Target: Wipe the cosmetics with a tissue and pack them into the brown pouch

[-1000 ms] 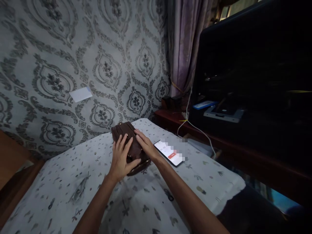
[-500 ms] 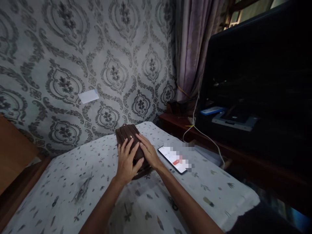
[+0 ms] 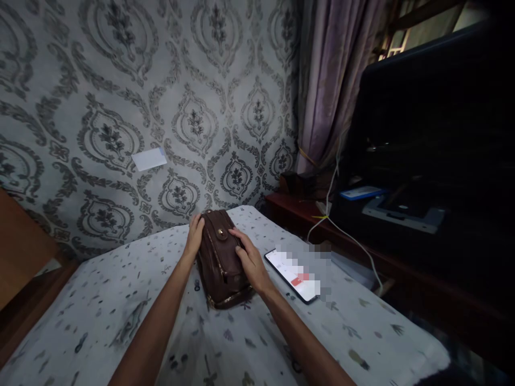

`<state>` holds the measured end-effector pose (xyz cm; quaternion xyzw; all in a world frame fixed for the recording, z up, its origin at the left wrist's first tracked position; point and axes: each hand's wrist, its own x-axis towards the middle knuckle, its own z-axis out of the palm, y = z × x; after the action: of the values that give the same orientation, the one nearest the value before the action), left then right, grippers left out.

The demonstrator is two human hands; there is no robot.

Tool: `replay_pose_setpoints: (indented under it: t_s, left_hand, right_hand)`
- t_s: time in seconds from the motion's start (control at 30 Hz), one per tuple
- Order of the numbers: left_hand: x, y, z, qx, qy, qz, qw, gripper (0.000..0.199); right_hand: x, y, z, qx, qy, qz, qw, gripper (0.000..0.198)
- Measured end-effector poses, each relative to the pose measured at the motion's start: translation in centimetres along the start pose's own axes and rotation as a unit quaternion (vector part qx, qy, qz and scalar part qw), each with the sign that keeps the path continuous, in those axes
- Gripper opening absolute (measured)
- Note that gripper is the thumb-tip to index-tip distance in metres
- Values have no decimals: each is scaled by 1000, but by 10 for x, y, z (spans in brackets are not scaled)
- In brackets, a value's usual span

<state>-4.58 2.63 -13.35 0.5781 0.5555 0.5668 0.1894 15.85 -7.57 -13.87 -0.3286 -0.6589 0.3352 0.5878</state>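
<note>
A brown leather bag (image 3: 225, 260) with gold-coloured zips and a small metal clasp on a tab lies on the patterned white cloth. Round its far left edge curls my left hand (image 3: 196, 234), closed on the bag with some fingertips hidden. From the other side my right hand (image 3: 252, 262) grips the bag's right edge, thumb and index finger showing on top and the other fingers mostly out of sight. A phone (image 3: 292, 276) with a lit screen lies just right of my right hand, apart from it.
The white cloth (image 3: 161, 289) covers the surface under the bag. Behind stands a patterned wall with a white paper (image 3: 149, 159) on it. At right are a purple curtain (image 3: 322, 107), a dark screen (image 3: 422, 123), a white cable (image 3: 354, 236) and a blue-edged item (image 3: 362, 193).
Both hands lay spread on top of the bag; now they hold its left and right sides. The left hand moved to the far left edge, uncovering the bag's top. The view shifted slightly.
</note>
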Motion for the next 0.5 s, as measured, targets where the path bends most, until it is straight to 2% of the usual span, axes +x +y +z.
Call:
replay_pose_setpoints:
  t_s: [0.17,0.3,0.43,0.5]
  left_hand:
    - [-5,1,-7,9,-12,5,1000,41]
    - [-1,8,-14,21,-15,2,1000,35]
    - [20,9,-15,24,4,-53,998,29]
    - [34,8,-14,11,-6,-94,995,30]
  right_hand:
    - [7,-12,-2,-33,-10,14,999,36]
    - [14,-11,-6,-69,-48,0,996,41]
    - [14,-2,-8,-73,-72,5,995,48]
    - [12,0,-8,-65,-75,8,995,49]
